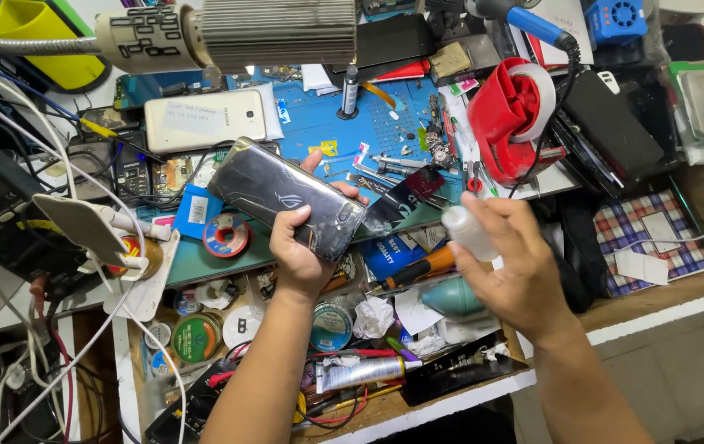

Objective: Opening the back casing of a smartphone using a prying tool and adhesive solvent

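Left hand (298, 251) clamped around dark phone (286, 197) above blue mat (319, 123), right hand (516, 271) closed on small white bottle (467, 233) just right of phone, probably readying liquid application, calling for steady tip aim.

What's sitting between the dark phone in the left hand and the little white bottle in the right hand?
In the head view, a dark glossy strip reaches from the dark phone in the left hand toward the white bottle in the right hand, above workbench clutter.
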